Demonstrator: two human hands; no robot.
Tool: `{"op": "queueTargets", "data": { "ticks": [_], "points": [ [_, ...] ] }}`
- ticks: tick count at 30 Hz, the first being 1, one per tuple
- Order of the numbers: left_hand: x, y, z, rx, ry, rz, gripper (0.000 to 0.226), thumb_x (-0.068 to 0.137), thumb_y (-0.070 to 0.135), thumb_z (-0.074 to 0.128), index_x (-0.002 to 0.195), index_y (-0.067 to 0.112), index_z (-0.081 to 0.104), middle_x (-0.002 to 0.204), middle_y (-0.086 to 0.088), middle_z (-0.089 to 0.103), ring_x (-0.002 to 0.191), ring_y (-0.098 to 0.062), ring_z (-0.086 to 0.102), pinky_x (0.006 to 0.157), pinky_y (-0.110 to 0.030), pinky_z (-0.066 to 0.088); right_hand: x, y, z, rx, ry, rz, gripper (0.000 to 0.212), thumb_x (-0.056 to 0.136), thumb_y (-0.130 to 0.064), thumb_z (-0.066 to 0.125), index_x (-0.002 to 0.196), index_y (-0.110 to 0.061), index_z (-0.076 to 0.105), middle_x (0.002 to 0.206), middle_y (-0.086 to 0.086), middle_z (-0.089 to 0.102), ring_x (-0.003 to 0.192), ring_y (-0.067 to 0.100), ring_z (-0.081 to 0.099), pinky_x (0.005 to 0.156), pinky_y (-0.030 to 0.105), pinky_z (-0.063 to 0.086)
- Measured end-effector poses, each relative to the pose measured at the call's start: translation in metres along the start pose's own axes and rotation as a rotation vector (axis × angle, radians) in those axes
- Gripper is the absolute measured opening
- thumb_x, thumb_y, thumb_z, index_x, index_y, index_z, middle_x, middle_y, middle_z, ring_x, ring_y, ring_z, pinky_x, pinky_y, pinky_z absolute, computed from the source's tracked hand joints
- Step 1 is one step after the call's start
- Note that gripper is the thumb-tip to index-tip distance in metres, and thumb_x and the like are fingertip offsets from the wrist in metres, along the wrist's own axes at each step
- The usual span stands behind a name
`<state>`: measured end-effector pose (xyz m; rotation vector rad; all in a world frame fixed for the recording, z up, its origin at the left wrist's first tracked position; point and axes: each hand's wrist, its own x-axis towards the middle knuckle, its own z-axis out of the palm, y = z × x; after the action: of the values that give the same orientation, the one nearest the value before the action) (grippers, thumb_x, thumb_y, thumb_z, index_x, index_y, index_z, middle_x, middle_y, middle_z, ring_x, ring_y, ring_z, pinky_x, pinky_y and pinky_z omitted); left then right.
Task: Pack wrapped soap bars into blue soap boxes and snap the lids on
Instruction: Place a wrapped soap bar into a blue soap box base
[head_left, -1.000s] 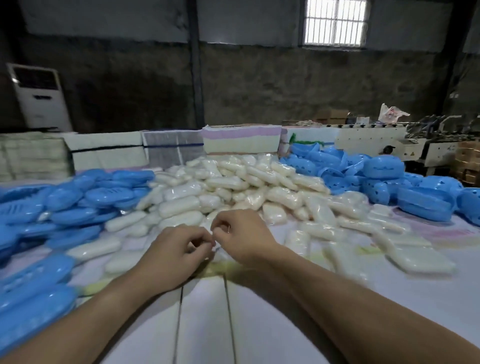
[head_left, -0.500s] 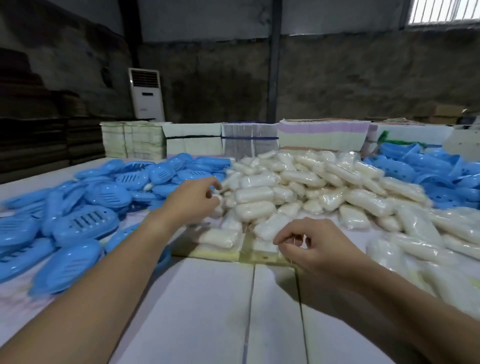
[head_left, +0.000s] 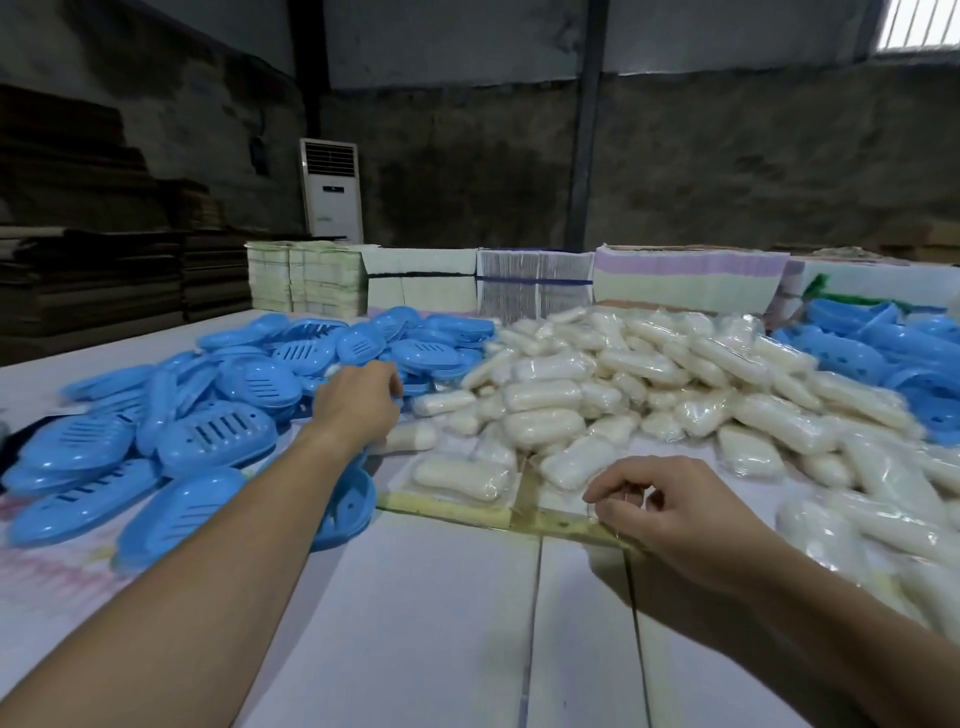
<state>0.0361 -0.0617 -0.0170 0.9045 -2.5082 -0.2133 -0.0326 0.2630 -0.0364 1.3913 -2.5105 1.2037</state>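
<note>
A big heap of wrapped white soap bars fills the middle of the table. Blue slotted soap-box halves lie piled on the left, and more blue box parts sit far right. My left hand reaches over the edge of the left blue pile, knuckles up, with its fingertips hidden among the pieces. My right hand rests on the table at the near edge of the soap heap, fingers curled in with nothing clearly held. One wrapped bar lies flat between the hands. A blue half lies under my left forearm.
The white table has seams and a strip of yellow tape. Stacks of flat printed cartons line the far edge. Behind them are a standing air conditioner and dark cardboard stacks on the left.
The hands were together at the centre. My left hand has since reached out left and further into the blue pile, while my right stayed near the soap heap. The view turned left.
</note>
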Motion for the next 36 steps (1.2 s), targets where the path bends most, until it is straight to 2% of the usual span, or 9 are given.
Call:
{"op": "queueTargets", "data": {
  "ticks": [5, 8, 12, 16, 22, 26, 29, 32, 36],
  "points": [
    [-0.033, 0.061, -0.024, -0.451, 0.079, 0.226, 0.027, 0.090, 0.003, 0.054, 0.077, 0.026, 0.057, 0.088, 0.009, 0.066, 0.087, -0.017, 0.061, 0.076, -0.037, 0.052, 0.003, 0.003, -0.003, 0.035, 0.123, 0.035, 0.026, 0.082, -0.011, 0.066, 0.072, -0.034, 0.073, 0.066, -0.011, 0.065, 0.053, 0.003, 0.055, 0.058, 0.014, 0.042],
    [-0.071, 0.101, -0.027, -0.497, 0.021, 0.430, 0.028, 0.087, 0.005, 0.058, 0.072, 0.029, 0.056, 0.082, 0.012, 0.063, 0.081, -0.004, 0.055, 0.070, -0.026, 0.046, 0.005, 0.004, -0.011, 0.079, 0.231, 0.098, 0.024, 0.082, -0.011, 0.063, 0.074, -0.030, 0.074, 0.064, -0.006, 0.065, 0.050, 0.007, 0.054, 0.065, 0.032, 0.057],
    [-0.113, 0.131, -0.012, -0.420, -0.095, 0.700, 0.022, 0.087, 0.013, 0.059, 0.078, 0.032, 0.051, 0.081, 0.014, 0.060, 0.085, -0.010, 0.049, 0.072, -0.030, 0.041, 0.008, 0.011, -0.023, 0.039, 0.349, 0.128, 0.024, 0.083, -0.009, 0.063, 0.074, -0.029, 0.073, 0.070, 0.002, 0.070, 0.058, 0.014, 0.059, 0.057, 0.019, 0.046],
    [-0.123, 0.134, -0.002, -0.419, -0.198, 0.912, 0.014, 0.092, 0.030, 0.063, 0.105, 0.033, 0.060, 0.101, 0.017, 0.062, 0.098, -0.010, 0.045, 0.086, -0.030, 0.040, 0.009, 0.018, -0.029, 0.001, 0.397, 0.186, 0.022, 0.081, -0.009, 0.064, 0.073, -0.028, 0.073, 0.067, -0.007, 0.068, 0.060, 0.005, 0.056, 0.056, 0.013, 0.042],
    [-0.099, 0.111, 0.004, -0.178, -0.471, 0.858, 0.056, 0.077, 0.057, 0.054, 0.131, 0.041, 0.053, 0.139, 0.013, 0.047, 0.129, -0.010, 0.032, 0.113, -0.032, 0.031, 0.011, 0.028, -0.067, -0.234, 0.509, 0.255, 0.015, 0.084, -0.020, 0.062, 0.085, -0.032, 0.071, 0.076, -0.014, 0.066, 0.075, 0.009, 0.059, 0.067, 0.029, 0.045],
    [-0.096, 0.107, 0.004, -0.174, -0.507, 0.859, 0.053, 0.077, 0.051, 0.057, 0.129, 0.040, 0.057, 0.134, 0.012, 0.051, 0.127, -0.009, 0.034, 0.111, -0.030, 0.032, 0.006, 0.045, -0.089, -0.487, 0.366, 0.429, 0.029, 0.085, -0.033, 0.062, 0.114, -0.031, 0.065, 0.095, -0.006, 0.067, 0.094, 0.020, 0.059, 0.079, 0.036, 0.050],
    [-0.097, 0.111, 0.006, -0.233, -0.389, 0.903, 0.028, 0.088, 0.036, 0.067, 0.116, 0.034, 0.066, 0.113, 0.008, 0.062, 0.110, -0.012, 0.044, 0.100, -0.029, 0.038, 0.004, 0.053, -0.095, -0.639, 0.184, 0.555, 0.034, 0.082, -0.043, 0.064, 0.115, -0.034, 0.061, 0.112, 0.002, 0.066, 0.106, 0.025, 0.055, 0.089, 0.041, 0.051],
    [-0.102, 0.115, 0.009, -0.368, -0.301, 0.921, 0.017, 0.089, 0.033, 0.072, 0.105, 0.029, 0.073, 0.107, 0.011, 0.064, 0.105, -0.011, 0.045, 0.095, -0.022, 0.038, 0.004, 0.058, -0.094, -0.709, 0.113, 0.628, 0.037, 0.077, -0.046, 0.067, 0.111, -0.036, 0.058, 0.116, 0.001, 0.064, 0.113, 0.028, 0.046, 0.090, 0.040, 0.045],
    [-0.113, 0.123, 0.012, -0.434, -0.244, 1.003, 0.012, 0.085, 0.042, 0.076, 0.091, 0.032, 0.076, 0.107, 0.018, 0.060, 0.108, -0.013, 0.044, 0.095, -0.029, 0.039, 0.009, 0.065, -0.073, -0.761, 0.009, 0.635, 0.061, 0.084, -0.049, 0.051, 0.143, -0.051, 0.032, 0.145, 0.004, 0.047, 0.133, 0.034, 0.030, 0.103, 0.049, 0.030]
  ]
}}
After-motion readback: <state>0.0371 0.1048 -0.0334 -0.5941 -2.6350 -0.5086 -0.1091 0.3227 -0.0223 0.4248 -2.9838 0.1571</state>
